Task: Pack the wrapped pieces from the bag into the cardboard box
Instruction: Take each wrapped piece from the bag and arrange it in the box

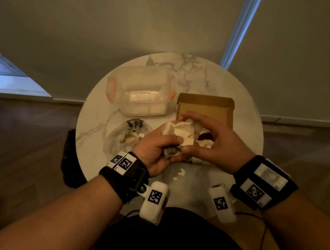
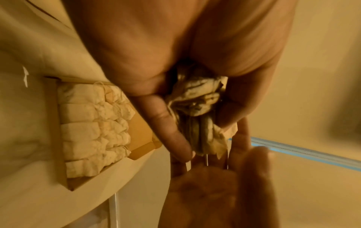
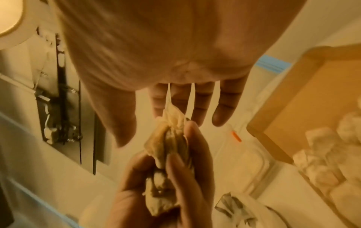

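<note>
Head view is showing my left grip (image 1: 154, 153) clenching a wrapped piece (image 1: 181, 134), pointing lengthwise toward my loose-fingered right grip (image 1: 213, 146); the box (image 1: 205, 108) is lying just beyond, nearer the right.

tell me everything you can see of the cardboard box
The cardboard box is brown, shallow and open, its lid flap standing up at the far side. It sits on the marble table, right of the clear plastic container. The left wrist view shows pale wrapped pieces packed in a row inside, bare floor beside them. The left hand and right hand hide its near part.
</note>
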A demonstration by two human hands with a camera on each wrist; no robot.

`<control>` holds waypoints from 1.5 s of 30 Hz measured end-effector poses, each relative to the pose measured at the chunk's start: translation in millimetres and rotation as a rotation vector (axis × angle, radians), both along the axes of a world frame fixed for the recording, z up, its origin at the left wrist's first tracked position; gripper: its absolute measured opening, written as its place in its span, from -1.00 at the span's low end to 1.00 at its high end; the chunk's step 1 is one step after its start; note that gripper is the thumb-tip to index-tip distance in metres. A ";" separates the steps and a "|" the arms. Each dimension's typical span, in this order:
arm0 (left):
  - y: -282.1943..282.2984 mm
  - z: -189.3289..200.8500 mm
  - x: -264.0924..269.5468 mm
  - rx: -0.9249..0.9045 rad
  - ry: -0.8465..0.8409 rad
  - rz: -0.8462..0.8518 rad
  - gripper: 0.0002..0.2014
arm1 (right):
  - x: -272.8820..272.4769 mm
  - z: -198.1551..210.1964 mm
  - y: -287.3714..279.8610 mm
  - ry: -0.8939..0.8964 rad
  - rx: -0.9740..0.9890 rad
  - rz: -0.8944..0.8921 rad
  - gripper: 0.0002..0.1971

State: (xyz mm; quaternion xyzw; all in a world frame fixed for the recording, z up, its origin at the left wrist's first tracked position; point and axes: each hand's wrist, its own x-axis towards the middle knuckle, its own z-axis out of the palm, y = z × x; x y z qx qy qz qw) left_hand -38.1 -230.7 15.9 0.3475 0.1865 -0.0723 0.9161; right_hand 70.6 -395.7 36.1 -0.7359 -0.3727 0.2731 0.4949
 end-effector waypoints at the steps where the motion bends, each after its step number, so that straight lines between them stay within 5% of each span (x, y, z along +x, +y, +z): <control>1: -0.6 -3.7 0.7 0.036 0.012 0.012 -0.51 | -1.6 -2.7 -0.6 0.093 0.052 -0.049 -0.31; 7: 12.0 -23.7 7.2 0.145 0.096 0.075 -0.56 | 3.8 -25.0 13.7 0.244 0.023 -0.345 -0.68; 15: 40.7 -38.4 20.0 0.306 0.144 -0.004 -0.51 | 10.3 -44.0 42.2 0.393 -0.162 -0.308 -0.83; 20: 60.0 -39.9 25.7 0.241 0.195 0.031 -0.54 | 7.1 -41.3 52.2 0.569 -0.006 -0.378 -0.63; 23: 66.5 -40.9 29.9 0.227 0.230 0.051 -0.61 | 0.6 -41.9 56.7 0.425 -0.003 -0.355 -0.46; 29: 70.9 -46.3 30.3 0.227 0.312 0.016 -0.82 | 0.7 -48.6 61.9 0.267 -0.105 -0.383 -0.85; 36: 71.1 -59.9 28.3 0.264 0.405 0.078 -0.82 | 5.0 -60.6 52.2 0.598 0.075 -0.517 -0.94; 39: 77.0 -66.7 22.4 0.275 0.446 0.116 -0.83 | 2.4 -81.6 35.7 0.461 -0.125 -0.617 -0.95; 42: 81.2 -69.4 14.9 0.263 0.441 0.112 -0.82 | -7.3 -115.8 25.7 0.234 -0.449 -0.539 -0.92; 45: 82.4 -69.4 10.1 0.265 0.426 0.098 -0.82 | -15.2 -138.6 33.9 0.173 -0.528 -0.484 -0.91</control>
